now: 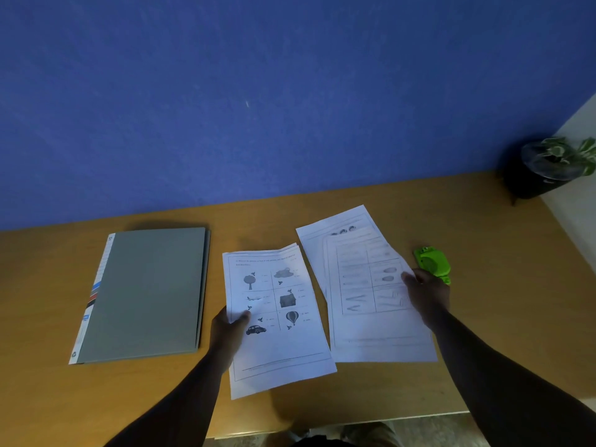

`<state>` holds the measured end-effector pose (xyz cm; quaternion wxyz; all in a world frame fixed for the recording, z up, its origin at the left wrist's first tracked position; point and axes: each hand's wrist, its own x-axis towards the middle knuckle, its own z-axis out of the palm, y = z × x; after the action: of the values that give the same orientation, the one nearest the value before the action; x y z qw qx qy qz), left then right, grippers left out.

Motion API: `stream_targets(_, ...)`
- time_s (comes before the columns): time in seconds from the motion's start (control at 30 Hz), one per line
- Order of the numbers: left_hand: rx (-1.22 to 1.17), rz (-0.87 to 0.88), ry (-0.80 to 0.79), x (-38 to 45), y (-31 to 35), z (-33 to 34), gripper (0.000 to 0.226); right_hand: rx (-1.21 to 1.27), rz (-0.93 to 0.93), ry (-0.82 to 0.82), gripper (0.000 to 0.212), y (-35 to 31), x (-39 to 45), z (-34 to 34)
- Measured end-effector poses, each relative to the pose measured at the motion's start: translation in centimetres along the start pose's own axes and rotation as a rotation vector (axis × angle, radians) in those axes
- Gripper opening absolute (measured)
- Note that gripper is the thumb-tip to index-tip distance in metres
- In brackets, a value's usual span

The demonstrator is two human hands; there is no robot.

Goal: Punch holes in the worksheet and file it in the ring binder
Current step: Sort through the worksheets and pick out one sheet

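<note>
A grey ring binder (145,293) lies closed on the left of the wooden desk (48,398). My left hand (229,333) pinches the left edge of a picture worksheet (283,346), thumb on top, holding it above the desk. To its right lies a loose stack of worksheets (364,285); my right hand (425,293) rests on the stack's right edge with the fingers touching the paper. A green hole punch (432,262) sits just behind my right hand, partly hidden by it.
A black pot with a leafy plant (545,169) stands at the desk's far right corner. A blue wall (258,91) rises directly behind the desk. The desk's front edge (387,421) runs close below my forearms.
</note>
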<state>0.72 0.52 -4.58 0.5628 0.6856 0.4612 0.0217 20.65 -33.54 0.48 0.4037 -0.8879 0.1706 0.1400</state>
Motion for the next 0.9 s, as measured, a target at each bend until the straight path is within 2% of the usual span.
stream_targets(0.17, 0.033, 0.008, 0.026, -0.1, 0.1, -0.5, 0.022, 0.076, -0.057, 0.003, 0.024, -2.0, 0.3, -0.3)
stream_targets(0.4, 0.069, 0.08, 0.021, -0.6, 0.6, -1.3, 0.014, 0.31, -0.02, -0.063, 0.023, -3.8, 0.6, -0.4)
stream_targets(0.63, -0.049, 0.088, -0.008, -0.8, 1.3, -1.7, 0.023, 0.355, -0.029, -0.213, 0.016, -4.7, -0.5, 1.1)
stream_targets(0.9, -0.229, 0.034, -0.143, -1.4, 4.1, 0.1, 0.02, 0.428, 0.009, -0.398, 0.016, -5.3, -3.8, 4.8)
